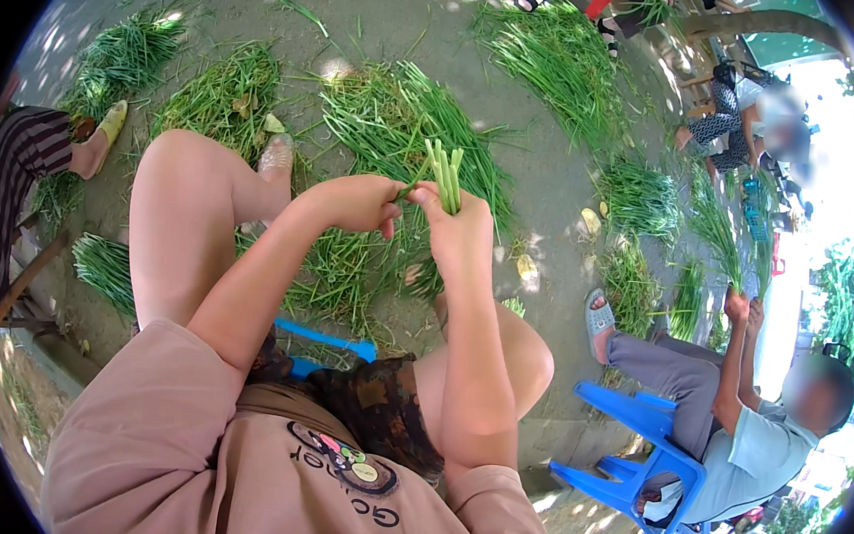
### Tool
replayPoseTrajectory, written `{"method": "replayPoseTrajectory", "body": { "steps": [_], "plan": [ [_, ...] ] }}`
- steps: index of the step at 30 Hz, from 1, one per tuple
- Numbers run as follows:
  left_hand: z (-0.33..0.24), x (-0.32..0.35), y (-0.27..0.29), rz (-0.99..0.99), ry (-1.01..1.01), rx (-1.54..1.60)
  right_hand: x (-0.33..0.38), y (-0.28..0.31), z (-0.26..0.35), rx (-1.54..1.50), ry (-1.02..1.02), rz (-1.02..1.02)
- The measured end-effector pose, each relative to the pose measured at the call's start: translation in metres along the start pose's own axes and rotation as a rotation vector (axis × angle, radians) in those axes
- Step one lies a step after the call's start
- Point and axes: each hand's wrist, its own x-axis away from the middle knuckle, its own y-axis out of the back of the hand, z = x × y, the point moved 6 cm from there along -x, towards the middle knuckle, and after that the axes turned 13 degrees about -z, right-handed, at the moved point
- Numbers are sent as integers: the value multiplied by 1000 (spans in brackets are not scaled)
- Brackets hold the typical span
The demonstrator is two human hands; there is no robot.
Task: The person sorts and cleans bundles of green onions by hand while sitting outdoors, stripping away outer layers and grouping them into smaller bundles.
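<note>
Above the ground between my knees, my two hands meet. My right hand is closed round a small bunch of green stalks, their pale cut ends pointing up and away from me. Close beside it, my left hand pinches a single thin green stalk near the right thumb. Just beyond my hands lies a large heap of long green stalks. A looser, tangled pile of greens spreads beneath my forearms. The lower ends of the held bunch are hidden behind my right hand.
More stalk heaps lie on the ground, at the far left, left and far right. A person on a blue plastic chair sits at right, holding long stalks. Another person's striped trouser leg is at left.
</note>
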Motion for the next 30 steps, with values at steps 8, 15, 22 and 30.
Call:
{"method": "replayPoseTrajectory", "body": {
  "steps": [8,15,22,30],
  "plan": [
    [-10,-9,-6,-156,-173,-157,10,-27,0,-216,-6,-47],
    [-24,2,-13,-159,-106,-424,-12,-44,-31,-642,-401,-24],
    [-26,-1,-29,168,-97,-414,-11,-52,-49,-503,-410,50],
    [179,-68,1,-179,227,1428,-27,-11,-29,-649,-617,-219]
  ]
}}
